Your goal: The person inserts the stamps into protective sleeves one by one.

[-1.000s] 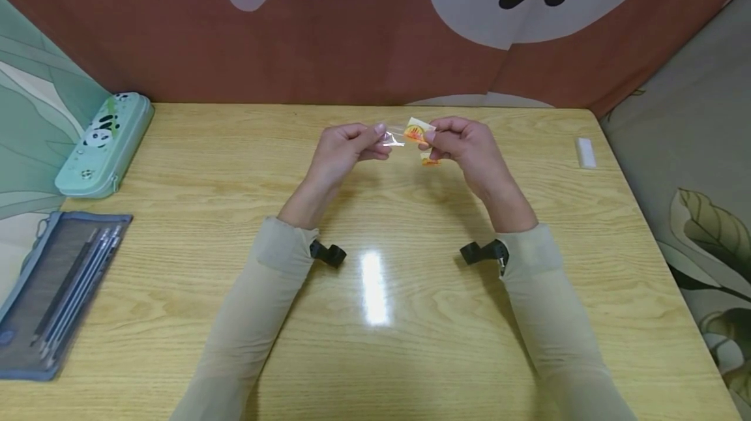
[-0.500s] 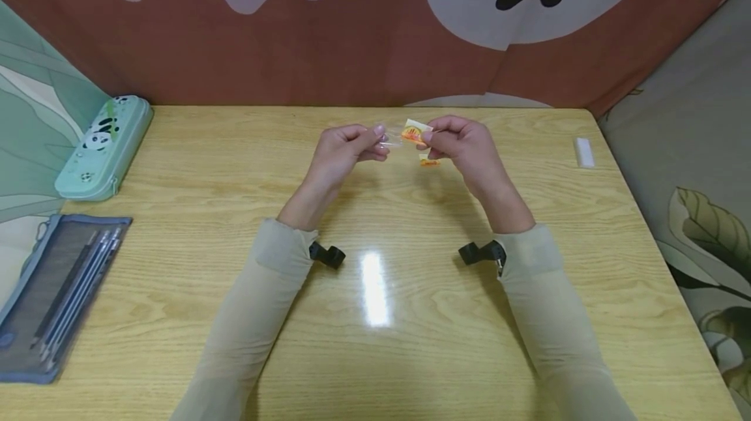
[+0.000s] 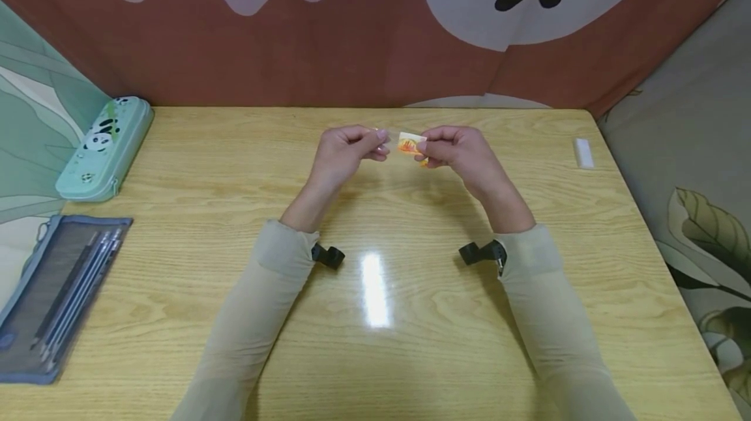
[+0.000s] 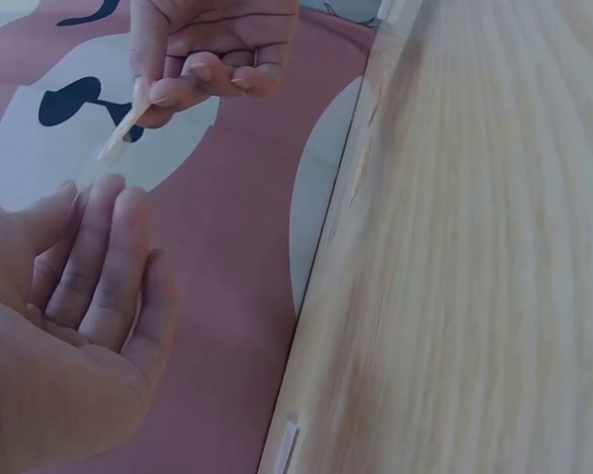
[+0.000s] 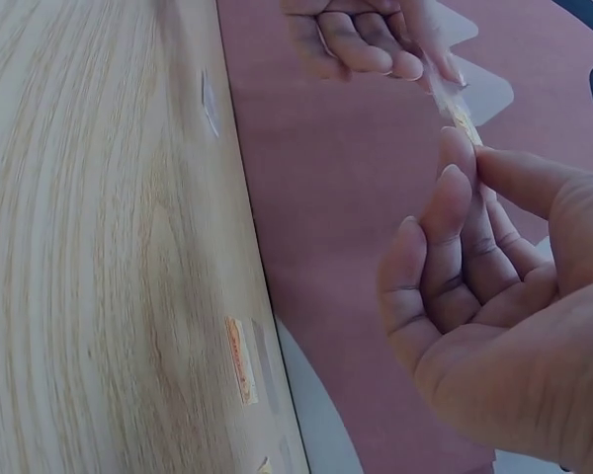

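Above the far part of the wooden table my left hand [image 3: 346, 150] pinches a piece of clear plastic film [image 3: 394, 139] between thumb and fingertips. Facing it, my right hand [image 3: 457, 150] pinches a small flat paper piece [image 3: 409, 143], white along the top with an orange and yellow print. The film reaches from the left fingertips to the paper's edge. Seen edge-on in the right wrist view, the paper [image 5: 465, 123] is thin. A second orange-printed piece [image 5: 242, 360] lies on the table, mostly covered by the right fingers in the head view.
A white eraser-like block [image 3: 584, 153] lies at the table's right. On the left are a mint panda pencil case [image 3: 105, 147] and a mesh zip pouch [image 3: 76, 290] with several pencils. A small clear scrap [image 5: 210, 102] lies near the back edge, before the red-brown cloth.
My right hand has dropped slightly and shifted a little left, so the printed paper sits lower and more level. It now overlaps the second piece more. My left hand barely moves.
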Demonstrator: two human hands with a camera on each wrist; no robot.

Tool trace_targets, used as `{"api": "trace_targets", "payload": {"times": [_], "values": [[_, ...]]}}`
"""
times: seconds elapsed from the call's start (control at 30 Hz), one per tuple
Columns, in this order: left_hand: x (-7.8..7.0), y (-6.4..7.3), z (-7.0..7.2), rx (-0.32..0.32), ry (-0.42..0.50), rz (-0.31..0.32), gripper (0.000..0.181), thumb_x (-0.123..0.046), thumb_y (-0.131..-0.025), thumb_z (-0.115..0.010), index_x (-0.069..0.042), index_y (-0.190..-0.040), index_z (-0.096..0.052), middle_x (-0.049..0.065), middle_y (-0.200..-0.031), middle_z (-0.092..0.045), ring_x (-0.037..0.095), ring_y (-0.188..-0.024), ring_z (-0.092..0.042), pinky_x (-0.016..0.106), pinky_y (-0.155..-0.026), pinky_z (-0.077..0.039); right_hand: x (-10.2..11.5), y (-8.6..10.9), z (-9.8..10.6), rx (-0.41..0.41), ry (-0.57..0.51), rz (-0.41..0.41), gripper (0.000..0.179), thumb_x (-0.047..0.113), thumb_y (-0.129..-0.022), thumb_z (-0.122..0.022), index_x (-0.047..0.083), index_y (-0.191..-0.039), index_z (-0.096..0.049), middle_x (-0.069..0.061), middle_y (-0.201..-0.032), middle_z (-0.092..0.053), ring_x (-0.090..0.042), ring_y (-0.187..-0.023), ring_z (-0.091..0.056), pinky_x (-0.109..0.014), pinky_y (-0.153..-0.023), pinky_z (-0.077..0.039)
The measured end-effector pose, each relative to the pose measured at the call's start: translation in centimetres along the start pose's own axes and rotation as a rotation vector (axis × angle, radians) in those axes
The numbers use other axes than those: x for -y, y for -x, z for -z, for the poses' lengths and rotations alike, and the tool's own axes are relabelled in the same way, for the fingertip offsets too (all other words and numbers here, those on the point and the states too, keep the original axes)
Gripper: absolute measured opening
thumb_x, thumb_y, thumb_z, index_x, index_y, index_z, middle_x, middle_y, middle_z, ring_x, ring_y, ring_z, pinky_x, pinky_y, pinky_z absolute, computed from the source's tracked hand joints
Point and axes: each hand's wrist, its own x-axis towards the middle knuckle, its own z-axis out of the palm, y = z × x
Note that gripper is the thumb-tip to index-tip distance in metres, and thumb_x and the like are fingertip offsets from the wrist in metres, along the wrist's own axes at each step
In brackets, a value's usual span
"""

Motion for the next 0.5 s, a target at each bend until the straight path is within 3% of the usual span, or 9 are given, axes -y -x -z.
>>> {"api": "trace_targets", "payload": {"times": [0.13, 0.23, 0.37, 0.5], "values": [[0.05, 0.11, -0.08, 0.039, -0.050, 0.037, 0.021, -0.019, -0.094, -0.075, 0.001, -0.097, -0.079, 0.005, -0.083, -0.077, 0.018, -0.074, -0.077, 0.037, -0.087, -0.063, -0.16, -0.15, -0.21, 0.023, -0.008, 0.013, 0.018, 0.013, -0.096, -0.069, -0.002, -0.106, -0.071, 0.006, -0.085, -0.074, -0.007, -0.080, -0.070, -0.021, -0.074, -0.060], [0.04, 0.19, -0.21, 0.054, -0.047, 0.081, 0.020, -0.016, -0.094, -0.074, 0.002, -0.101, -0.078, 0.009, -0.091, -0.078, 0.014, -0.073, -0.076, 0.036, -0.088, -0.063, -0.36, -0.24, -0.63, 0.017, 0.025, 0.007, 0.019, 0.017, -0.097, -0.070, 0.001, -0.107, -0.073, 0.006, -0.089, -0.074, -0.008, -0.083, -0.071, -0.022, -0.076, -0.060], [-0.11, 0.24, -0.23, 0.038, -0.038, 0.126, 0.020, -0.015, -0.095, -0.073, 0.000, -0.106, -0.078, 0.012, -0.102, -0.077, 0.014, -0.074, -0.075, 0.033, -0.087, -0.063, -0.49, -0.25, -0.94, -0.016, 0.068, 0.007, 0.027, 0.024, -0.099, -0.068, 0.002, -0.115, -0.073, 0.005, -0.094, -0.073, -0.015, -0.090, -0.071, -0.023, -0.077, -0.061], [-0.22, 0.22, -0.06, 0.027, -0.037, 0.137, 0.021, -0.018, -0.095, -0.073, -0.003, -0.107, -0.079, 0.013, -0.109, -0.077, 0.018, -0.080, -0.077, 0.032, -0.089, -0.062, -0.57, -0.22, -0.77, -0.060, 0.012, 0.030, 0.026, 0.022, -0.099, -0.068, 0.001, -0.113, -0.072, 0.004, -0.089, -0.073, -0.018, -0.089, -0.070, -0.022, -0.075, -0.061]]}}
